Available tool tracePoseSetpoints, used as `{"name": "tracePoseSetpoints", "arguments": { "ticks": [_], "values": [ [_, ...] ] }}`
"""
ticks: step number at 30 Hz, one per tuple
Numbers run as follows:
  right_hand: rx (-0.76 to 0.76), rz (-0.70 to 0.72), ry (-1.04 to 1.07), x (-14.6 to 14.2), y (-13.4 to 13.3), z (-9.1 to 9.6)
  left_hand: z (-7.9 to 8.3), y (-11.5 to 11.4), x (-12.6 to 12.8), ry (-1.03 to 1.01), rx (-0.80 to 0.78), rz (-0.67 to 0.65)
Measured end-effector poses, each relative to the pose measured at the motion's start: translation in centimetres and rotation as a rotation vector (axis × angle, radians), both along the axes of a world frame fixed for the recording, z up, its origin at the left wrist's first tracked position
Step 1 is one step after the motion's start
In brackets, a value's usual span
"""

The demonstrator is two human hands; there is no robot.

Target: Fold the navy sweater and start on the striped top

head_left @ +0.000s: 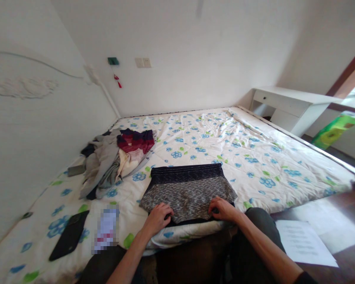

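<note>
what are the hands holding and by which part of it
The left hand and right hand seem to hold the near edge of a grey speckled knit garment, fingers curled on top of it; whether they truly grip it cannot be told.

The left hand [158, 219] and right hand [221, 209] are bare; the trousers [257, 232] are dark grey, the sleeve [306, 279] black.

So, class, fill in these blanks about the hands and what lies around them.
The left hand and right hand rest on a speckled grey knit garment, spread on a white quilt printed with ____ flowers. A flat black rectangular case lies nearer the ____ hand. A sheet of white paper lies on the ____ beside the bed.

blue; left; floor
</note>
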State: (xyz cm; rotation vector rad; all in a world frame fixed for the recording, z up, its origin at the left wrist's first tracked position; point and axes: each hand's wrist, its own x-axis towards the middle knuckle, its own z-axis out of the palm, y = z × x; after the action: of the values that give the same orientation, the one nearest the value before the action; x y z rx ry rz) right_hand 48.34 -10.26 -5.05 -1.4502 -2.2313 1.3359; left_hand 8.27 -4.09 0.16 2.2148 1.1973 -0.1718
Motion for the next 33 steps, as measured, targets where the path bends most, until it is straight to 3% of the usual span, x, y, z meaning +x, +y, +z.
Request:
{"name": "tracePoseSetpoints", "arguments": {
  "ticks": [6,10,12,15,17,19,21,24,27,31,33],
  "values": [
    [0.008,-0.047,0.118,-1.3,0.1,-0.1,2.0,1.2,-1.9,-0.05,0.068,0.064],
    [-0.101,0.026,0.14,-1.1,0.0,-0.4,1.0,0.4,-2.2,-0.009,-0.08,-0.011],
    [-0.147,0.024,0.171,-0.3,0.2,-0.5,0.3,0.9,-2.9,-0.056,-0.114,0.027],
    [-0.136,-0.088,0.167,1.6,1.2,-1.0,-0.5,3.5,-5.6,-0.168,-0.026,0.295],
    [-0.056,-0.259,0.104,3.3,2.6,-1.6,-1.0,5.8,-7.9,-0.214,0.052,0.56],
    [0.023,-0.473,0.024,5.2,4.5,-2.5,-1.7,7.5,-9.9,-0.227,0.027,0.788],
    [0.041,-0.687,-0.045,7.0,6.6,-3.5,-2.5,8.6,-11.1,-0.212,-0.082,0.908],
    [-0.052,-0.905,-0.104,9.0,9.2,-5.2,-3.3,9.2,-11.3,-0.186,-0.139,0.943],
    [-0.162,-0.947,-0.11,9.7,10.2,-6.8,-2.7,9.5,-10.7,-0.285,-0.183,0.966],
    [-0.203,-0.868,-0.162,9.7,10.0,-8.6,-0.9,9.4,-10.1,-0.529,-0.557,1.122],
    [-0.221,-0.834,-0.18,9.8,9.9,-9.1,-0.4,8.9,-9.9,-0.556,-0.697,1.229]
  ]
}}
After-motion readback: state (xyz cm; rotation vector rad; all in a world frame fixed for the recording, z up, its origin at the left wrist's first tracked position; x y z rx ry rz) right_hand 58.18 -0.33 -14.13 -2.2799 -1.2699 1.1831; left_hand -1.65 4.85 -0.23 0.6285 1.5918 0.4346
